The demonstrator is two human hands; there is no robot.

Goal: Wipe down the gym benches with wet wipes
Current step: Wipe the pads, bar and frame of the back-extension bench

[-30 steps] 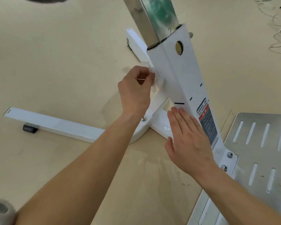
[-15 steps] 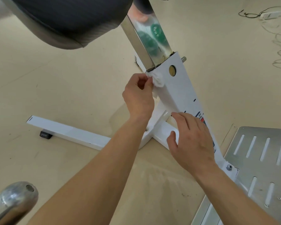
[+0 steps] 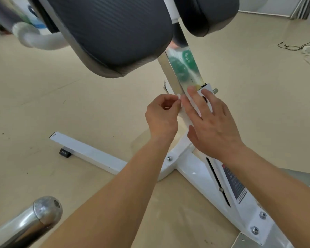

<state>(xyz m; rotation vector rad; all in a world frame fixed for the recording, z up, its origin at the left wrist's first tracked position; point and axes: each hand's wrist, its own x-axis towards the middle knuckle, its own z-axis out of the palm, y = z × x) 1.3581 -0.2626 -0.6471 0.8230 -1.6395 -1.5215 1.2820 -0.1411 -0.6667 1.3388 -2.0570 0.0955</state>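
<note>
Because the wipe (image 3: pixel 178 101) is only a small wad pinched in the curled fingertips of the left hand (image 3: pixel 161 116) against the edge of the white post (image 3: pixel 243 215), it could slip out or snag where the shiny inner post (image 3: pixel 175 72) enters. The right hand (image 3: pixel 211 122) lies flat on the white post, fingers spread. A black pad (image 3: pixel 115 33) overhangs the reach, a chrome handle (image 3: pixel 30 221) juts beside the left forearm, and a cable (image 3: pixel 293 47) lies well apart.
</note>
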